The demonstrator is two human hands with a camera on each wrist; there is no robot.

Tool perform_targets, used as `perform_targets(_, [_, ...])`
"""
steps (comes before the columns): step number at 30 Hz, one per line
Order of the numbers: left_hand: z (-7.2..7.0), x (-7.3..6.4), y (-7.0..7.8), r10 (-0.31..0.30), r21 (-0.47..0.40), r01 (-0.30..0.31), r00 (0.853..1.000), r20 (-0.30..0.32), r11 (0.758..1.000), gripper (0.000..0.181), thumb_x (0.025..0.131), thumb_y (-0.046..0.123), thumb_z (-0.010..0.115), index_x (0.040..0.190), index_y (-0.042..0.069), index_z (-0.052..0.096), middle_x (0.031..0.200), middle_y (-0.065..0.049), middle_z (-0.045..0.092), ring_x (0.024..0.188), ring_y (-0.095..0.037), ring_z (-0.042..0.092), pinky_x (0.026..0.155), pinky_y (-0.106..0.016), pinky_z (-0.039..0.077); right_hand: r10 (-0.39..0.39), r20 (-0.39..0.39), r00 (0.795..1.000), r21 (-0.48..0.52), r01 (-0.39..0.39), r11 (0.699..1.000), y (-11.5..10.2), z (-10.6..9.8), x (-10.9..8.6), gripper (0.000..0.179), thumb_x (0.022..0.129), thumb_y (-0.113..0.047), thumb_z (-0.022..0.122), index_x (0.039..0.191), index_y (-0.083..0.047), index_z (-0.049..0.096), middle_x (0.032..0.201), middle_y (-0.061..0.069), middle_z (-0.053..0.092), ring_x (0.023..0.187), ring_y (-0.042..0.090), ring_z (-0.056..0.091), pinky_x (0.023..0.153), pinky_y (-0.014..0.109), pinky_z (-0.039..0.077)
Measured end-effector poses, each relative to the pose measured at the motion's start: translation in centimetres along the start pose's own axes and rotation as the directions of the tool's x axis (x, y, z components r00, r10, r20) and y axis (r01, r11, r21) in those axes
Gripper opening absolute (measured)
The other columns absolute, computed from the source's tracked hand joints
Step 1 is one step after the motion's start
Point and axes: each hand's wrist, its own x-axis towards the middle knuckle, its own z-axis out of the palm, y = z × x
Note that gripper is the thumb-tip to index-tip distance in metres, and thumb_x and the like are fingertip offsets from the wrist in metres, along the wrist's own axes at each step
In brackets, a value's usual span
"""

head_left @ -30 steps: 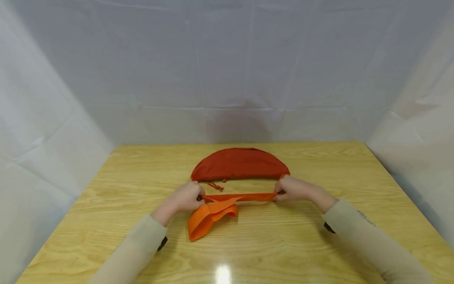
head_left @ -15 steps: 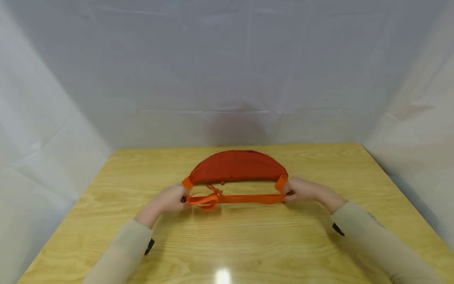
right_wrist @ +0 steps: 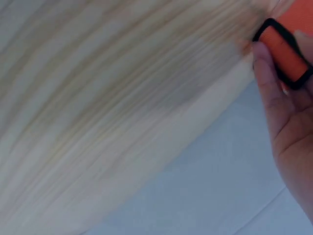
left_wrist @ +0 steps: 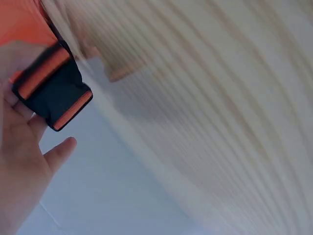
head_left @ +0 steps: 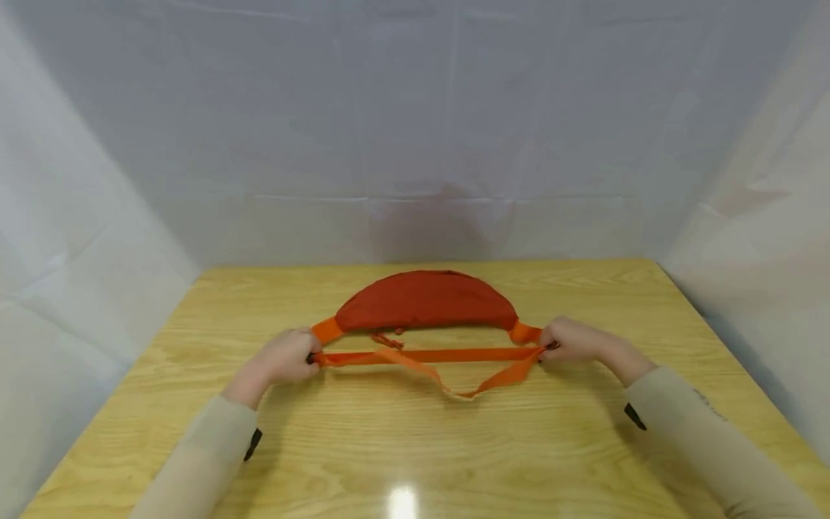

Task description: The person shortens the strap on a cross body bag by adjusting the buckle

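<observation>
A dark red waist bag (head_left: 424, 301) lies at the back of the table, its curved side away from me. Its orange strap (head_left: 467, 355) is stretched between my two hands in front of the bag. My left hand (head_left: 285, 357) grips the strap at a black buckle (left_wrist: 56, 88), seen closely in the left wrist view. On the other side, my right hand (head_left: 573, 341) pinches the strap at a black strap slider (right_wrist: 283, 53). A loose strap tail (head_left: 457, 393) sags between the hands. Orange zip cords (head_left: 387, 340) lie by the bag's lower edge.
The wooden table (head_left: 415, 447) has pale sheeting (head_left: 415, 130) behind it and along both sides. Both sleeved forearms reach in from the front corners.
Both hands have moved apart along the strap, left hand leftward and right hand rightward. The bunched strap has drawn out, and orange webbing now shows at both ends of the bag.
</observation>
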Motion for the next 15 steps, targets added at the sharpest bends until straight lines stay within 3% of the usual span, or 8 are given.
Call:
perform_targets(7, [-0.42,-0.60,-0.59,-0.020,0.070,0.019,1.000,0.007,0.997,0.016,0.075,0.011,0.064,0.063,0.018,0.056,0.070,0.006,0.050,0.063,-0.013,0.041,0.072,-0.042,0.039,0.049,0.013,0.999,0.007,-0.049,0.999,0.41,-0.53,-1.01,0.016,0.081,-0.002,0.061,0.066,-0.009,0.061,0.064,-0.008,0.053,0.054,0.000,0.038,0.050,0.020,0.036])
perform_targets(10, [-0.63,-0.50,-0.62,-0.030,0.074,0.030,1.000,0.001,0.997,0.014,0.076,0.012,0.064,0.066,0.019,0.058,0.075,0.006,0.054,0.070,-0.015,0.047,0.081,-0.053,0.035,0.057,0.009,0.998,0.011,-0.057,0.998,0.49,-0.71,-0.88,0.017,0.081,-0.002,0.061,0.066,-0.009,0.060,0.061,-0.010,0.047,0.052,0.001,0.033,0.049,0.021,0.032])
perform_targets(15, [-0.51,-0.29,-0.66,-0.007,0.095,0.007,1.000,0.002,0.996,0.006,0.075,0.009,0.064,0.075,0.015,0.064,0.085,0.001,0.060,0.087,-0.024,0.052,0.084,-0.059,0.030,0.063,-0.006,0.998,-0.020,-0.063,0.998,0.58,-0.81,-0.54,0.020,0.080,0.001,0.061,0.062,-0.008,0.056,0.058,-0.011,0.040,0.051,0.000,0.030,0.049,0.020,0.030])
